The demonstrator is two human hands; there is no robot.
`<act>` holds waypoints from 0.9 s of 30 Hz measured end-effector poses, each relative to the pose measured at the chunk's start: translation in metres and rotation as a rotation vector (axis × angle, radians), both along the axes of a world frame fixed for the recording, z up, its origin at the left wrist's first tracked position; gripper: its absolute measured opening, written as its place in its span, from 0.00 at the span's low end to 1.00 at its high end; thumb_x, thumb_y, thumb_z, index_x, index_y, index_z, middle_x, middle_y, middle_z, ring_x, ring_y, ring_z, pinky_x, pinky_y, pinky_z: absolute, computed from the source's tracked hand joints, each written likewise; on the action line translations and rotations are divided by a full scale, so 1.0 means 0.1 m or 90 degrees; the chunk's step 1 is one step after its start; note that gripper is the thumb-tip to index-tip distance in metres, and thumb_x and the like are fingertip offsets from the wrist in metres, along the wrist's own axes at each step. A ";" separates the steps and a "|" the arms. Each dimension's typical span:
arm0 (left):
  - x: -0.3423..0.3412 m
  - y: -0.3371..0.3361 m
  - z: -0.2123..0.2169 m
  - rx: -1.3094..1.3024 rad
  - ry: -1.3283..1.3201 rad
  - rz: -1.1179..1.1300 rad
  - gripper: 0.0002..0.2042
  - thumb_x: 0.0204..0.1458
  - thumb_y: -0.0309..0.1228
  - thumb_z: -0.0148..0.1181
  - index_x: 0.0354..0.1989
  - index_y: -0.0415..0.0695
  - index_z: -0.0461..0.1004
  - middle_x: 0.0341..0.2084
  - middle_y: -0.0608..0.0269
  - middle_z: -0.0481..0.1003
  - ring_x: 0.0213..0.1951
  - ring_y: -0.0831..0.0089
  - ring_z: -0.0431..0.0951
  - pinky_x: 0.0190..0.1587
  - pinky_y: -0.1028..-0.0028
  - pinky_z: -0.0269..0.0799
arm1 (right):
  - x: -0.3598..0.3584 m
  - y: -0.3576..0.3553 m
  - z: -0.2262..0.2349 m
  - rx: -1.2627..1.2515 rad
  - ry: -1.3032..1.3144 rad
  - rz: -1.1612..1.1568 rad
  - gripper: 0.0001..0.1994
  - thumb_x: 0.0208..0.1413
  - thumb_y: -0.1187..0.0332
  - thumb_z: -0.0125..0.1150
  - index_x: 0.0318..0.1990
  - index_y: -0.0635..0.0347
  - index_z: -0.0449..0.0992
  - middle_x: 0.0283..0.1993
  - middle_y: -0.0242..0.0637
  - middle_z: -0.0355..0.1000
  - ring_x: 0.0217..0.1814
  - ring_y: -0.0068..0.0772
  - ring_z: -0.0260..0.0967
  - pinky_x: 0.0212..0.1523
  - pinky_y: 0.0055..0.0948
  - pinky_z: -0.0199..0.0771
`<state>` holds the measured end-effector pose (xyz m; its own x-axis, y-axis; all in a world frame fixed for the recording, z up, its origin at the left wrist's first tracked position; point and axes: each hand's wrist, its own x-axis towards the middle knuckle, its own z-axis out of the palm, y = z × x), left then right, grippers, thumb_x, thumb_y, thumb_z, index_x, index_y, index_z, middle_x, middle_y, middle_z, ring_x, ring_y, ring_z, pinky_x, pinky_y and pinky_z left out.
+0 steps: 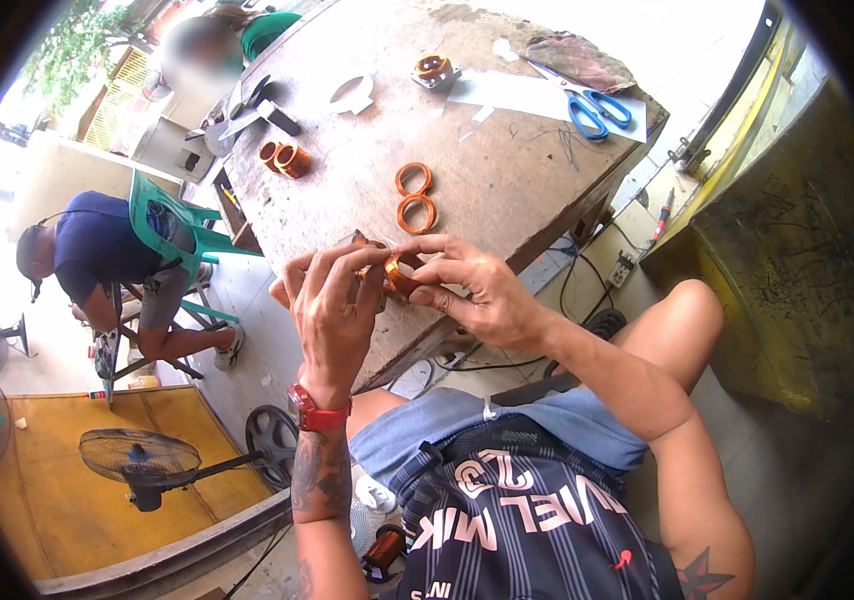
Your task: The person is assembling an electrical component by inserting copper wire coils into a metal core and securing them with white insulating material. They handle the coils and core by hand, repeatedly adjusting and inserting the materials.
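A copper wire coil [394,272] is pinched between both of my hands at the near edge of the wooden table [507,190]. My left hand [330,295] has its fingers bent over the coil's left side, and its fingertips are partly hidden. From the right, my right hand [477,292] grips the coil between thumb and fingers. Just beyond my hands lie two ring-shaped copper coils, a far ring [413,180] and a near ring [416,213], touching each other. A pair of coils [292,160] stands further left on the table.
Blue-handled scissors [587,113] lie on white paper [502,93] beside a rag [582,58]. A small wound motor part [434,70] sits at the far side. Left of the table, a person [112,245] sits on a green chair [182,240]. A fan [142,462] stands nearer.
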<state>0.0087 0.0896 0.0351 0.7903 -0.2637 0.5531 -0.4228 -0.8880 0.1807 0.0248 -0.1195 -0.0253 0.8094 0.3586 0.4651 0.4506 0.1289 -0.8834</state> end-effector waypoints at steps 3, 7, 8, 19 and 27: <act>0.09 0.11 0.03 0.043 0.040 -0.084 0.08 0.60 0.31 0.69 0.47 0.52 0.86 0.47 0.69 0.84 0.51 0.65 0.74 0.60 0.63 0.63 | 0.07 -0.07 0.00 -0.022 -0.020 0.045 0.10 0.66 0.71 0.68 0.52 0.62 0.86 0.65 0.46 0.76 0.65 0.45 0.76 0.65 0.39 0.77; 0.15 0.17 0.17 0.158 0.067 -0.155 0.13 0.63 0.30 0.67 0.55 0.51 0.82 0.52 0.66 0.82 0.50 0.61 0.75 0.60 0.61 0.65 | 0.12 -0.16 -0.03 -0.045 -0.003 0.078 0.10 0.65 0.74 0.68 0.51 0.63 0.85 0.68 0.43 0.74 0.71 0.41 0.72 0.68 0.39 0.75; 0.10 0.12 0.19 0.112 0.015 -0.138 0.14 0.63 0.31 0.67 0.58 0.50 0.81 0.52 0.65 0.83 0.50 0.62 0.76 0.59 0.61 0.66 | 0.14 -0.17 -0.04 -0.044 -0.009 0.074 0.10 0.65 0.74 0.68 0.51 0.64 0.85 0.68 0.43 0.74 0.71 0.41 0.72 0.68 0.39 0.75; -0.27 -0.71 -0.39 -0.394 0.494 0.095 0.36 0.73 0.33 0.43 0.84 0.39 0.33 0.29 0.47 0.85 0.29 0.62 0.87 0.34 0.62 0.82 | 0.24 -0.22 -0.25 0.001 0.058 0.021 0.11 0.68 0.72 0.67 0.53 0.67 0.84 0.68 0.46 0.73 0.66 0.40 0.76 0.62 0.36 0.81; -0.87 0.11 0.09 -0.381 0.807 -0.220 0.25 0.67 0.30 0.60 0.69 0.32 0.69 0.26 0.57 0.84 0.26 0.74 0.83 0.33 0.74 0.77 | 0.17 -0.04 -0.22 -0.212 -0.167 -0.117 0.10 0.59 0.76 0.71 0.48 0.64 0.83 0.67 0.47 0.74 0.66 0.52 0.75 0.62 0.41 0.81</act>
<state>-0.0786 0.1008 0.0438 0.7698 -0.5235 -0.3651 0.1276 -0.4341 0.8918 0.0418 -0.1235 -0.0477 0.7441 0.3840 0.5467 0.6531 -0.2454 -0.7164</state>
